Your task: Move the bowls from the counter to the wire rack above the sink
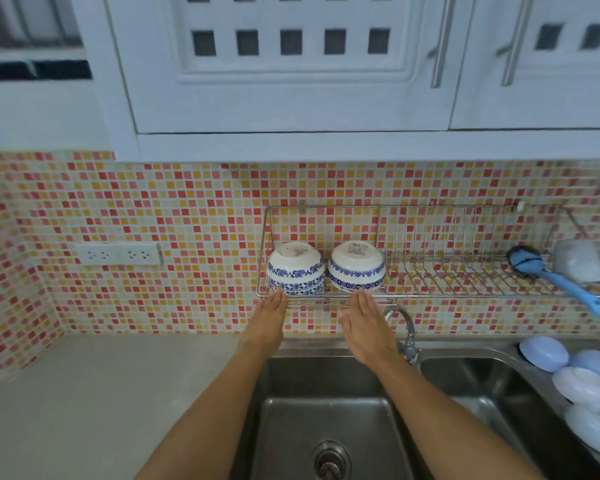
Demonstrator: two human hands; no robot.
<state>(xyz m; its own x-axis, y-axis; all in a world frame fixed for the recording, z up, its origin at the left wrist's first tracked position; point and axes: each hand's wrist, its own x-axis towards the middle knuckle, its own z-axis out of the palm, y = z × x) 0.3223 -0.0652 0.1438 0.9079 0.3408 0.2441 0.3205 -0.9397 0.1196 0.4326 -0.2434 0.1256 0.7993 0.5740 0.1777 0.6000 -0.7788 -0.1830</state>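
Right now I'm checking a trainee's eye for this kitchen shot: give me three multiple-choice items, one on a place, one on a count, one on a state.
1. Where do the blue-and-white bowls sit?
A. In the sink
B. At the left end of the wire rack
C. On the counter

2. How many bowl stacks are on the rack?
A. One
B. Two
C. Four

3. How are the left hand and right hand?
A. Flat, fingers straight, no grip on anything
B. Each clutching a bowl
C. Fists in the sink

Answers: 1 B, they stand upside down at the rack's left end. 2 B, two stand side by side. 3 A, both hands reach flat toward the rack's front rail.
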